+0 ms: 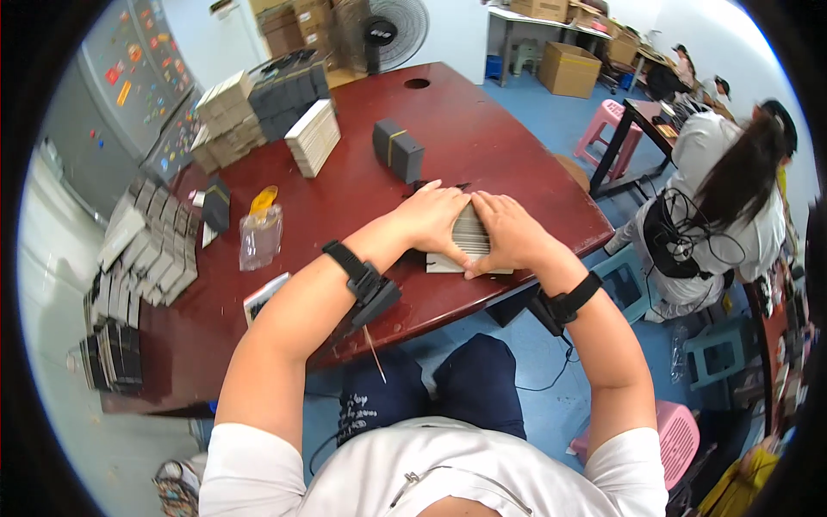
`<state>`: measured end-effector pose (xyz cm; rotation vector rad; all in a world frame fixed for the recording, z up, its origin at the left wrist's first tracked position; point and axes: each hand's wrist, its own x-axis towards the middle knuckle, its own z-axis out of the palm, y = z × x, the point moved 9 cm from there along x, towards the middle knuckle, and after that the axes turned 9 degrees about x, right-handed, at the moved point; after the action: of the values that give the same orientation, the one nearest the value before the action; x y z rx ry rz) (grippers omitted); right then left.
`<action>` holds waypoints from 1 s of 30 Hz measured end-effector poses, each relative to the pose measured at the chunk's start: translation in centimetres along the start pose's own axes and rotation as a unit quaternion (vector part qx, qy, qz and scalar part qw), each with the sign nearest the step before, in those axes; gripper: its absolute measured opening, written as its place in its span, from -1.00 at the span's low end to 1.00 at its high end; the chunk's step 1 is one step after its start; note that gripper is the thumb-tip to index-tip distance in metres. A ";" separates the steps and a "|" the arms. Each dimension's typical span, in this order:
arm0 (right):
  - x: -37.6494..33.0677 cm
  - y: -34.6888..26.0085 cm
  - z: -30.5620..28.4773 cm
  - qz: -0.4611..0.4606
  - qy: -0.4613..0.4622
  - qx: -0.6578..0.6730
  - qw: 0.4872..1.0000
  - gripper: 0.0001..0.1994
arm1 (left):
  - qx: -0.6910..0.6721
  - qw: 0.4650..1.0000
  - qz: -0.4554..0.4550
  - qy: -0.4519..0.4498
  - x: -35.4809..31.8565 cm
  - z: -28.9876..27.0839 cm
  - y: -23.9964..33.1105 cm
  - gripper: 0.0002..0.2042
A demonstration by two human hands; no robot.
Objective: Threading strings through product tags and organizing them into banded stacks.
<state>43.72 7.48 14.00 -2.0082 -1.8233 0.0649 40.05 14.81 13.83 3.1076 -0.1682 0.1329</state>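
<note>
Both my hands are on a stack of thin grey-white cards [469, 229] near the table's right front edge. My left hand [438, 222] presses its left side, fingers at the far end and thumb at the near end. On the opposite side my right hand [514, 234] grips it the same way, and the two thumbs come close together at the front. Paler cards or a board [444, 264] show beneath the stack. Something small and dark lies just beyond my left fingers, partly hidden. Farther back stands a dark grey block with a yellow band [399, 151].
On the dark red table [500, 129] stand a pale card stack [313, 138], piled grey bundles [289, 90] and more bundles [155, 246] along the left edge. A clear plastic bag [261, 234] lies left of my arm. To the right, a person [728, 172] sits near pink and teal stools.
</note>
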 end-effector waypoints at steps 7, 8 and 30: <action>-2.7 -0.1 -0.6 0.047 0.049 -0.013 0.998 0.05 | -0.044 0.998 0.021 0.034 0.3 0.1 2.3 0.10; -2.4 -0.4 -0.4 0.042 0.042 -0.019 0.998 0.05 | -0.048 0.998 0.016 0.043 -0.3 -0.3 2.1 0.10; -2.9 -19.3 -14.6 -0.025 0.039 -0.234 0.971 0.04 | -0.082 0.859 -0.154 0.482 -14.6 -11.2 4.9 0.02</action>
<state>29.73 1.59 33.06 -2.2246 -1.9725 -0.4956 24.10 11.83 23.88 2.4555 0.3218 1.4874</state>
